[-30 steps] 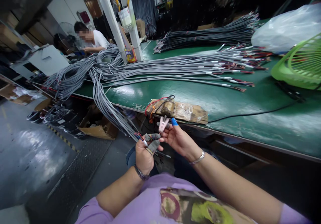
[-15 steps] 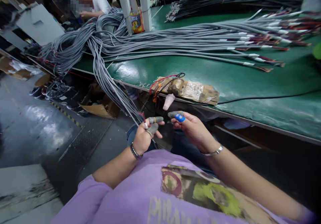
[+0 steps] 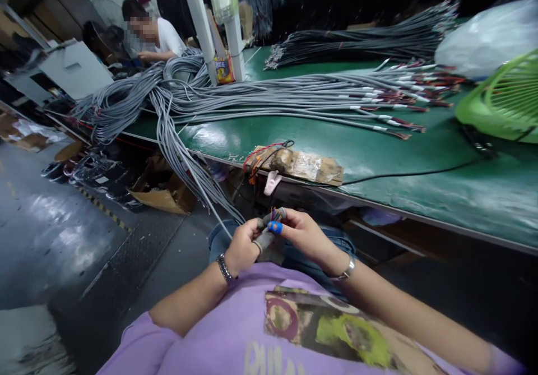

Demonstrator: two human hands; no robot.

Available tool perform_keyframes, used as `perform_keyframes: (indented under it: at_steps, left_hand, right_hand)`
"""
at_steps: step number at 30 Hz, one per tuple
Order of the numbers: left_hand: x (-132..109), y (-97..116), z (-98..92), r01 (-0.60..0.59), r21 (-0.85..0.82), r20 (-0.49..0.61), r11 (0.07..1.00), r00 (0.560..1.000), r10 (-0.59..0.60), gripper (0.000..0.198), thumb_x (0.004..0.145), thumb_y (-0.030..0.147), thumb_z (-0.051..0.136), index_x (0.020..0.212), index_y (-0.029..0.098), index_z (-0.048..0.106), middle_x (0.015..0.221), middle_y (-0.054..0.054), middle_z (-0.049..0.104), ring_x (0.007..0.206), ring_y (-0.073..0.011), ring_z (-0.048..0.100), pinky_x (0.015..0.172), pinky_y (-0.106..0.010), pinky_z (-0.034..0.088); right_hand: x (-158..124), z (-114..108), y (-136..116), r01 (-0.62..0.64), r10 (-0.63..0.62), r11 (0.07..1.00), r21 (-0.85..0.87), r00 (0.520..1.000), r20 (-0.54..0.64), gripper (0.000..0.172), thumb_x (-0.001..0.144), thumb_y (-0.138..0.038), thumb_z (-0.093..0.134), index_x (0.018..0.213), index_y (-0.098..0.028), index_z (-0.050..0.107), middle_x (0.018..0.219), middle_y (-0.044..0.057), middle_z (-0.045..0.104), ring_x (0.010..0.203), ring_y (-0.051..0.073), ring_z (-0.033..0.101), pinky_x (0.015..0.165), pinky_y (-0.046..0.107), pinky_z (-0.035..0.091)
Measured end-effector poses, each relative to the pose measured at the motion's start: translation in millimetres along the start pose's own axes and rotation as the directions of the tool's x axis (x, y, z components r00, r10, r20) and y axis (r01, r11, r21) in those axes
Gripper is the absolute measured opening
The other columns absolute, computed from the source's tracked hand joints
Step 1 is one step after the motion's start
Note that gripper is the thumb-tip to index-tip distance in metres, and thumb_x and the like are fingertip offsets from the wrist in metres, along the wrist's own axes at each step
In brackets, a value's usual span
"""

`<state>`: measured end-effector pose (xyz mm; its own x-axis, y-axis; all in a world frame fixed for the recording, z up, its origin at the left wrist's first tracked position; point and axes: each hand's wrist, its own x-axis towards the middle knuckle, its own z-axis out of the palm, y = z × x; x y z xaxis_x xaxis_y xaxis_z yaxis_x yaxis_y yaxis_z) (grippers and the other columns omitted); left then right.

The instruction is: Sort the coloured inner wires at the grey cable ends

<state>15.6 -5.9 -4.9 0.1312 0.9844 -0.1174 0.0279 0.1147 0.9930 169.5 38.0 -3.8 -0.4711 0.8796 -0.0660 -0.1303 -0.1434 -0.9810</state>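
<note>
Just off the desk's (image 3: 378, 145) near edge, coloured wires (image 3: 275, 214) poke up!
Fingers of left hand (image 3: 245, 246) and right hand (image 3: 309, 237) pinch them; they look light, limp, easily bent, so the stouter grey cable (image 3: 219, 218) should give a surer hold.

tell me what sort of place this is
Probably a cable workshop or factory: grey cables lie heaped on a green bench, dark cables lie bundled behind, and striped tape marks the floor.
</note>
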Motion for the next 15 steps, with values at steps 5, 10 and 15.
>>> perform_keyframes:
  at_steps: [5, 10, 15]
  left_hand:
    - [-4, 4, 1.6, 0.025, 0.035, -0.025, 0.999, 0.999, -0.024, 0.032, 0.080, 0.047, 0.062, 0.077, 0.015, 0.058, 0.062, -0.001, 0.063, 0.044, -0.0076, 0.052, 0.042, -0.018, 0.036]
    - [-2, -1, 3.2, 0.085, 0.039, -0.003, 0.996, 0.996, -0.085, 0.040, 0.078, 0.055, 0.061, 0.086, 0.016, 0.058, 0.062, -0.001, 0.065, 0.045, -0.0105, 0.059, 0.038, -0.017, 0.037]
    - [4, 10, -1.0, 0.063, 0.068, 0.012, 0.996, 0.998, -0.064, 0.034, 0.071, 0.047, 0.072, 0.072, 0.016, 0.061, 0.062, -0.004, 0.068, 0.055, -0.0141, 0.065, 0.046, -0.020, 0.046]
  right_hand:
    - [-2, -3, -3, -0.030, 0.037, 0.997, 0.067, 0.994, -0.098, 0.027, 0.066, -0.039, 0.075, 0.079, -0.017, 0.068, 0.067, -0.001, 0.062, 0.058, 0.011, 0.048, 0.054, 0.025, 0.037]
    - [-1, -3, -4, -0.018, 0.031, 0.995, 0.101, 0.992, -0.124, 0.025, 0.061, -0.035, 0.078, 0.075, -0.018, 0.067, 0.068, -0.001, 0.063, 0.061, 0.011, 0.049, 0.055, 0.024, 0.037]
    - [6, -7, -9, -0.132, 0.127, 0.981, 0.144, 0.991, 0.047, 0.026, 0.060, -0.036, 0.080, 0.070, -0.016, 0.065, 0.061, -0.002, 0.058, 0.054, 0.009, 0.045, 0.051, 0.022, 0.034]
